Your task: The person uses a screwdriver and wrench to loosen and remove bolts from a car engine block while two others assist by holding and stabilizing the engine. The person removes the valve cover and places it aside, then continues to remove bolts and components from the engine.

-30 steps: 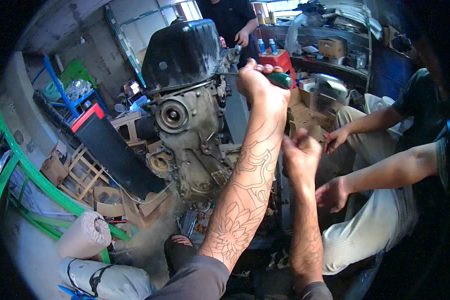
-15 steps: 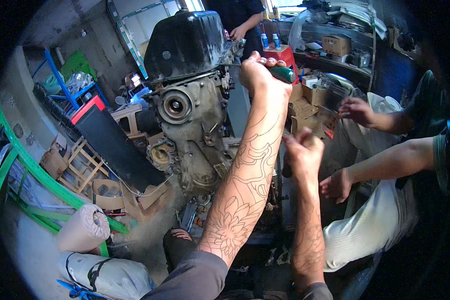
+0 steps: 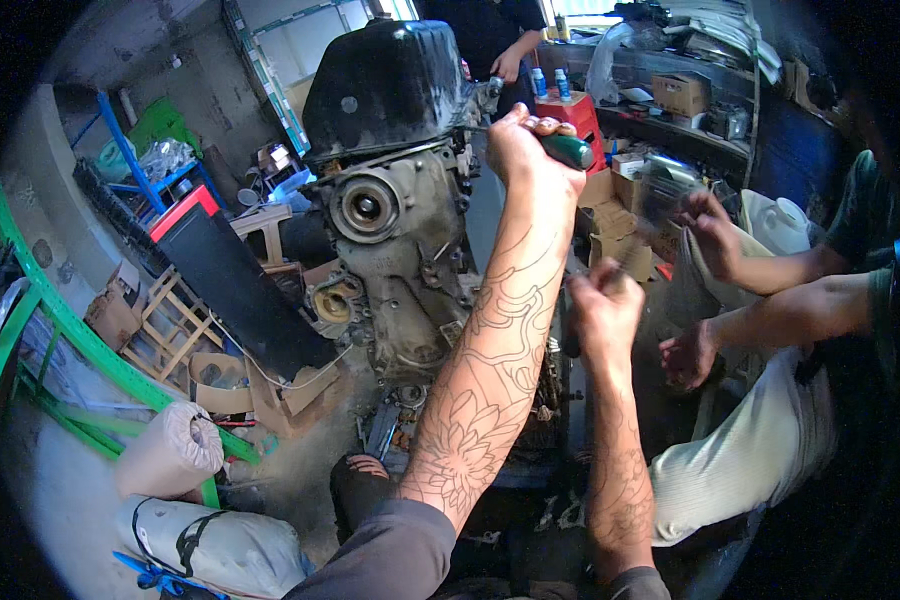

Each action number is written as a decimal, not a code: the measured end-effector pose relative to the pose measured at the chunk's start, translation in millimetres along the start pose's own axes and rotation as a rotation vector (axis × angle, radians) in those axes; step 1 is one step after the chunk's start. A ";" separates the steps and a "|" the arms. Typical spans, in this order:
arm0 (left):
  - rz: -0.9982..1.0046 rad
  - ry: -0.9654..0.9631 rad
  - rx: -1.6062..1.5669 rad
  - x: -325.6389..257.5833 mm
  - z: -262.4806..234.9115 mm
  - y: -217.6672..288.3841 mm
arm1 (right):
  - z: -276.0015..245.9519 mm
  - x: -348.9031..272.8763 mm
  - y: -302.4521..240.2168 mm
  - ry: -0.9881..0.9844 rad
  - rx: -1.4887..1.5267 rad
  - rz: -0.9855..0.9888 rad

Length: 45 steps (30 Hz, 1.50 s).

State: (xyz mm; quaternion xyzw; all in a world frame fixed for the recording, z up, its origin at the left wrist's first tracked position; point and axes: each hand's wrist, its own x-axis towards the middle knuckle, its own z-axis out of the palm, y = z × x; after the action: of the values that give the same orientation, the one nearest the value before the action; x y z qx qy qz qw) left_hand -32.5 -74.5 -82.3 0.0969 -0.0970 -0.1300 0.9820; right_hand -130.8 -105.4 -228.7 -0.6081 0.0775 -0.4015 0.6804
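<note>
While the left hand [image 3: 528, 158] is clenched round a green handle [image 3: 571, 152], beside the engine's [image 3: 395, 275] upper part, the right hand [image 3: 606, 312], lower, is curled; contents blurred, cannot tell.

The left hand [image 3: 526, 158] grips a green handle [image 3: 570, 152] near an engine [image 3: 395, 270].

Pretty clearly a grubby engine workshop. Big dirty engine [image 3: 398, 275] stands in the middle, black oil pan [image 3: 385, 90] up top. Far right there's a shelf [image 3: 730, 145] crammed with stuff, cardboard box [image 3: 680, 93] included, plus a red stand [image 3: 581, 112] with bottles [image 3: 563, 84] on it. Left side's got a rough wall [image 3: 205, 100], a blue rack [image 3: 131, 155], a wooden frame [image 3: 182, 338] and open cartons [image 3: 222, 401] on the floor [image 3: 290, 480].
</note>
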 end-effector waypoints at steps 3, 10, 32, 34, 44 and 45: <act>-0.036 0.000 0.003 -1.2 -1.2 -6.2 | 0.9 2.6 -3.8 0.191 0.218 -0.134; -0.098 -0.022 -0.018 2.6 -9.1 12.7 | 1.4 -12.1 -5.6 -0.005 0.023 -0.142; -0.135 -0.005 -0.072 -2.9 -0.6 13.2 | 12.2 -1.7 -3.2 0.167 -0.066 -0.428; -0.126 0.000 -0.058 -3.4 -2.9 15.6 | 12.9 -1.5 -4.6 0.108 -0.128 -0.380; -0.142 0.014 -0.044 -6.3 1.7 15.5 | 5.8 2.4 -19.1 0.243 0.118 -0.450; -0.148 0.015 -0.053 -7.9 4.1 13.9 | 1.2 5.3 -15.1 0.242 0.005 -0.457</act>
State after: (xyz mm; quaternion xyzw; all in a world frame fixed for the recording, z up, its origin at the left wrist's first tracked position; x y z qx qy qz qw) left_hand -37.6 -59.9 -76.7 0.0788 -0.0785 -0.2040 0.9726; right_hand -133.4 -107.0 -212.9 -0.5557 0.0178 -0.6149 0.5593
